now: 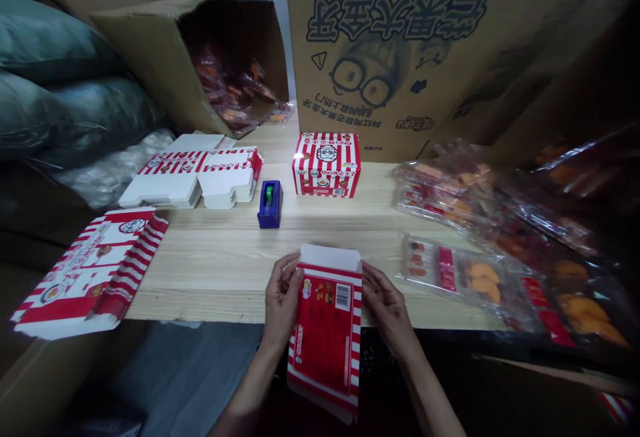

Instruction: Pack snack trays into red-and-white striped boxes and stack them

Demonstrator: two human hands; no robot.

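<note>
Both my hands hold a flattened red-and-white striped carton [327, 337] upright over the table's front edge, with its barcode panel facing me and a white flap at the top. My left hand [283, 300] grips its left edge, and my right hand [390, 310] grips its right edge. Beyond them stands an assembled striped box [327, 165]. A blue tape dispenser [270, 203] with a green centre sits to its left, next to a stack of flat carton blanks [193, 177]. Another flat striped blank [90, 270] lies at the far left.
The light wooden table [225, 277] carries clear bags of orange snacks [450, 283] on the right. An open cardboard box [200, 63] of snack packets leans at the back, beside a large printed carton [385, 43]. Grey-green sacks [50, 77] fill the left.
</note>
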